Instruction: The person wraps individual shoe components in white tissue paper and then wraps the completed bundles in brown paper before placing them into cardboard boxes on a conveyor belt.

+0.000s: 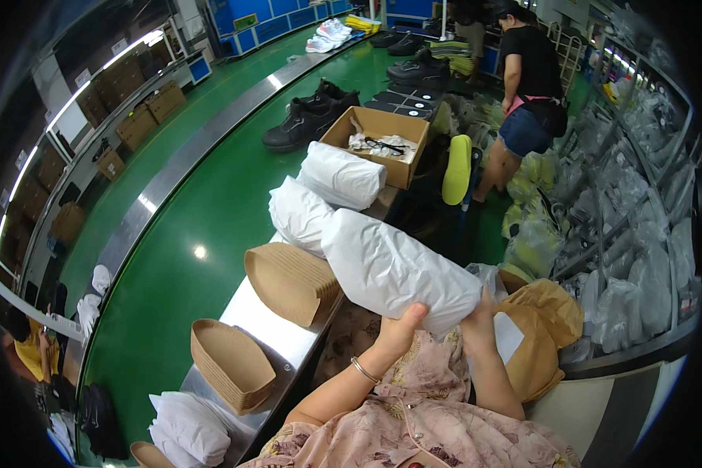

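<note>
I hold a long bundle wrapped in white paper (402, 265) in front of my body, tilted with its far end up to the left. My left hand (399, 334) grips its near end from the left side, thumb on top. My right hand (480, 321) closes round the same end from the right. What lies inside the paper is hidden. Two more white wrapped bundles (342, 175) rest just beyond it. Beside my left arm, stacks of brown cardboard inserts (290, 282) stand on a metal ledge (246, 292).
A green conveyor belt (203, 210) runs along the left, carrying black shoes (308, 117). An open cardboard box (413, 144) sits at the ledge's far end. A brown paper bag (550, 312) and a rack of plastic-bagged items (639, 234) are at right. A co-worker (530, 86) stands ahead.
</note>
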`<act>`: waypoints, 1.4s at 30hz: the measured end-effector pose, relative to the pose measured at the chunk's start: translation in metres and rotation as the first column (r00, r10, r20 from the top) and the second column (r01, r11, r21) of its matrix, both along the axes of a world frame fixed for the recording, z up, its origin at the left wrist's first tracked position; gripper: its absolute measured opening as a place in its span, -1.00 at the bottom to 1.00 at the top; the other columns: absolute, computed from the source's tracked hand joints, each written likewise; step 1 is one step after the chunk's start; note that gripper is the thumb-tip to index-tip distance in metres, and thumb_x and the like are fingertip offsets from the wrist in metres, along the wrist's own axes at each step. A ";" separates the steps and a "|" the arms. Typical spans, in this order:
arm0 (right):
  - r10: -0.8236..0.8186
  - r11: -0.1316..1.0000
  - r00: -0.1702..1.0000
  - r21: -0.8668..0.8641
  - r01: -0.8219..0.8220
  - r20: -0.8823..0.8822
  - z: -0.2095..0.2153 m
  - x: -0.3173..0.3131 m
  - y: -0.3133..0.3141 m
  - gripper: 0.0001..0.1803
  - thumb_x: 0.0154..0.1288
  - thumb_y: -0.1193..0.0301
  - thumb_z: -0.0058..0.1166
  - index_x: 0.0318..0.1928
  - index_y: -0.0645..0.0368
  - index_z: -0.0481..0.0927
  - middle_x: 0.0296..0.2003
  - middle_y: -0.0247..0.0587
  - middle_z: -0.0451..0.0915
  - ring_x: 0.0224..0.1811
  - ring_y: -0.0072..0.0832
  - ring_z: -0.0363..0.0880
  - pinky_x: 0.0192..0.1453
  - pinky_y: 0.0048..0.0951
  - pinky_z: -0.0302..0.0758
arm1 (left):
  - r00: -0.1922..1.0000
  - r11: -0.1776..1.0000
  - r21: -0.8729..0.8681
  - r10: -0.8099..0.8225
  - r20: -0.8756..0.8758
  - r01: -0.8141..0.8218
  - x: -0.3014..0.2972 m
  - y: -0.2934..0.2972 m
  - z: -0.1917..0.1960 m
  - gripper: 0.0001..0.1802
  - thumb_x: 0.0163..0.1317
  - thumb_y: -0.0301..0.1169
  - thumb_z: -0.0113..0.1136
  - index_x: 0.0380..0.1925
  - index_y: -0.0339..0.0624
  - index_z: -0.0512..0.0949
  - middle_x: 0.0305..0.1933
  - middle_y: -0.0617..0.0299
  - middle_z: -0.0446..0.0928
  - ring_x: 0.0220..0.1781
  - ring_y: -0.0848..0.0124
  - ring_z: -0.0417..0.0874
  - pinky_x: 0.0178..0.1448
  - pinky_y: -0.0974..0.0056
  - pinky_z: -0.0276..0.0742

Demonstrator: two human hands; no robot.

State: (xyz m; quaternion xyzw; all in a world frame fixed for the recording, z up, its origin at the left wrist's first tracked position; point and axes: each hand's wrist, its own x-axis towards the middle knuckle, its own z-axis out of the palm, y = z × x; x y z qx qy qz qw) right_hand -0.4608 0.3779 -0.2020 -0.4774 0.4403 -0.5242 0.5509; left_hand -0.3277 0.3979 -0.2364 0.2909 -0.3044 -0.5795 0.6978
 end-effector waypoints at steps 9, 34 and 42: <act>0.057 0.868 0.317 0.110 -0.484 0.947 -0.025 -0.002 0.007 -0.36 0.12 0.46 0.06 0.24 0.23 0.19 0.15 -0.06 0.34 0.26 -0.28 0.26 0.36 -0.19 0.13 | 0.977 0.990 -0.014 -0.137 -0.161 0.137 0.003 0.003 0.000 -0.07 -0.09 -0.02 0.35 0.20 -0.27 0.15 0.17 0.16 0.30 0.22 0.29 0.30 0.29 0.19 0.21; 0.294 0.911 0.439 -0.111 -0.396 0.849 -0.012 0.024 0.013 -0.38 0.30 0.21 -0.14 0.30 0.19 0.10 0.31 -0.16 0.13 0.37 -0.28 0.05 0.42 -0.16 -0.02 | 0.947 0.976 -0.012 -0.216 -0.236 0.220 0.011 -0.009 0.022 0.00 -0.15 -0.04 0.42 0.21 -0.31 0.14 0.17 0.15 0.31 0.22 0.31 0.31 0.29 0.22 0.22; 0.148 0.988 0.962 0.004 -0.153 0.231 -0.035 0.003 -0.001 -0.24 0.21 0.17 0.06 0.31 0.19 0.06 0.29 -0.09 0.12 0.32 -0.24 0.12 0.36 -0.26 0.07 | 0.993 1.000 0.021 0.019 -0.119 -0.016 0.036 -0.010 0.014 -0.18 -0.04 -0.21 0.38 0.16 -0.35 0.20 0.12 0.13 0.35 0.16 0.33 0.36 0.26 0.24 0.25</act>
